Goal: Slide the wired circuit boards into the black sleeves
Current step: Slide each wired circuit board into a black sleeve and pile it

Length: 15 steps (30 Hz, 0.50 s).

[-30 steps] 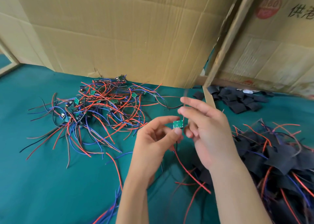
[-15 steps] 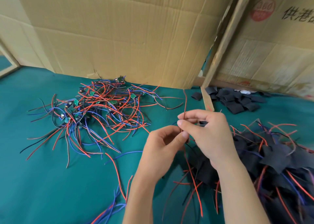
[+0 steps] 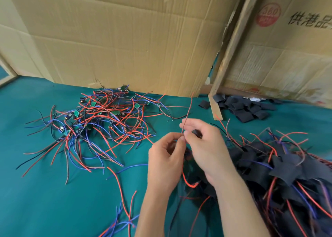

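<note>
Hands (image 3: 186,147) meet between loose boards (image 3: 100,118) and sleeved pile (image 3: 280,166).

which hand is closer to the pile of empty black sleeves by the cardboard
Right. The right hand sits just in front of the empty sleeve pile; the left hand is farther off, on the right hand's far side.

matt teal cloth over table (image 3: 45,200); creased brown cardboard (image 3: 125,39); matt black fabric sleeves (image 3: 248,109); glossy plastic-coated wires (image 3: 107,121).
</note>
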Available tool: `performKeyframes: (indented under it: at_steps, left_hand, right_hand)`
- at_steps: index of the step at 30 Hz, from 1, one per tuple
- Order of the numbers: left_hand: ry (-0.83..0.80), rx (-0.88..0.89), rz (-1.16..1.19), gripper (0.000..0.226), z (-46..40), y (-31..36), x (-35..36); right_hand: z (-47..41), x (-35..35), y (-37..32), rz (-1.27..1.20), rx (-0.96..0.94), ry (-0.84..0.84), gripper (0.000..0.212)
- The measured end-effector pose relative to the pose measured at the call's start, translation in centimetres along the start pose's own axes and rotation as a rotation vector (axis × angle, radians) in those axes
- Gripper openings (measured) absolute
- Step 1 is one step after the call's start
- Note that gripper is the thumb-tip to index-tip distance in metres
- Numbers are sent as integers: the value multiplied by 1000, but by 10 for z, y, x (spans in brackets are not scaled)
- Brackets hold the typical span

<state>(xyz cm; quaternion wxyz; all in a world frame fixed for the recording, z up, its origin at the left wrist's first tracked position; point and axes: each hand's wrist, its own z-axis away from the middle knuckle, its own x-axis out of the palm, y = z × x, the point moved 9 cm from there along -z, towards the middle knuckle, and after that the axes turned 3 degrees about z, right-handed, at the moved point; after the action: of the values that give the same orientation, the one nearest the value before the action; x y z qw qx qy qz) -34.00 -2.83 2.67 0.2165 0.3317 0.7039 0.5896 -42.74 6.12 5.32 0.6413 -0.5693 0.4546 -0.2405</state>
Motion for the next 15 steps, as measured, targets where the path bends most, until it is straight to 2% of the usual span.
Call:
performKeyframes:
  at_steps: [5,9,15]
  left_hand:
    - [16,-13,14,19,0,0,-4]
    - [32,-89,-15,22,1,-7,-8]
    - [55,-146,166,29,-1,-9,-9]
  right_hand:
    - [4,24,-2,-118,28,-30,26]
    - [9,44,-4,117,-5,-175,48]
    - [12,48,-1,-188,60,-346,56]
